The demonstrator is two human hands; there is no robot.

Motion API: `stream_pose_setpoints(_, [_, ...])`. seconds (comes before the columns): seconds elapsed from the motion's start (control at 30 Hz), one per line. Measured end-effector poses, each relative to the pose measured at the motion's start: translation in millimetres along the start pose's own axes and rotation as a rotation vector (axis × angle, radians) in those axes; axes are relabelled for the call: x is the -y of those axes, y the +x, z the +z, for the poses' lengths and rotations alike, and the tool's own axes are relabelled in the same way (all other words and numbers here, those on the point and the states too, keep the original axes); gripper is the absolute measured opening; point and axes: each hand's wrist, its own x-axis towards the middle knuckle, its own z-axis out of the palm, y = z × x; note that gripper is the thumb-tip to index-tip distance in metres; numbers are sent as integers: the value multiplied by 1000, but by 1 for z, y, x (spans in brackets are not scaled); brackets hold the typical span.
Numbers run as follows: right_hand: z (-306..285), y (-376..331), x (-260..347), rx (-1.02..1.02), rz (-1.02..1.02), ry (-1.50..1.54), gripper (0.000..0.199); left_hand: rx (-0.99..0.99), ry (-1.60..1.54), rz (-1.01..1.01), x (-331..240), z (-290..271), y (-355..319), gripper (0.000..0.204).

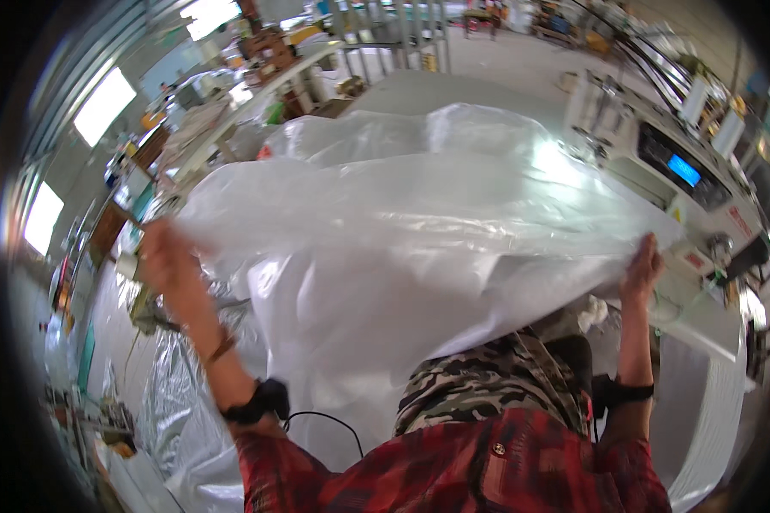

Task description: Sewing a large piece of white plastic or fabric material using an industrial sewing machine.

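Note:
A large, glossy white plastic sheet point(385, 201) spreads across the work surface and hangs down toward my lap. My left hand point(169, 256), blurred by motion, is closed at the sheet's left edge; its separate fingers do not show clearly. On the other side, my right hand point(642, 269) pinches the sheet's right edge, close to the sewing machine point(659, 145). Between my hands the sheet is stretched wide, with a long fold running across it. The machine's needle area is partly hidden by glare and the sheet.
Thread cones point(729, 130) stand behind the machine. A grey tabletop point(453, 90) reaches away beyond the sheet. More crumpled silvery sheeting point(184, 385) lies low at the left. A cluttered long bench point(239, 111) stands at the far left. A black cable point(325, 416) hangs by my left arm.

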Motion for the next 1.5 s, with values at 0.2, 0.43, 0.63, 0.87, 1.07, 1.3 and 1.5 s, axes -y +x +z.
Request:
stream_pose_setpoints(0.2, [-5, -13, 12, 92, -43, -27, 46, 734, 5, -325, -8, -105, -121, 45])
stream_pose_setpoints(0.43, [-3, -16, 9, 127, 41, 79, 42, 1879, 228, 89, -133, -29, -171, 31])
stream_pose_setpoints(0.63, [-7, -12, -1, 185, 52, 143, 35, 1328, -85, 272, -174, 58, -39, 22])
stream_pose_setpoints(0.87, [-23, -15, 29, 25, 169, 189, 30, 1212, 315, 197, -94, 250, -66, 70])
stream_pose_setpoints(1.07, [-63, -4, 29, 95, 174, 310, 24, 1245, 484, 61, 22, 227, -85, 93])
stream_pose_setpoints(1.3, [2, -50, -9, 195, -276, -316, 5, 1370, 697, -10, 68, 185, 1, 79])
stream_pose_setpoints(1.5, [38, -73, 21, 754, 86, 110, 29, 1132, -82, 151, -75, 230, -3, 33])
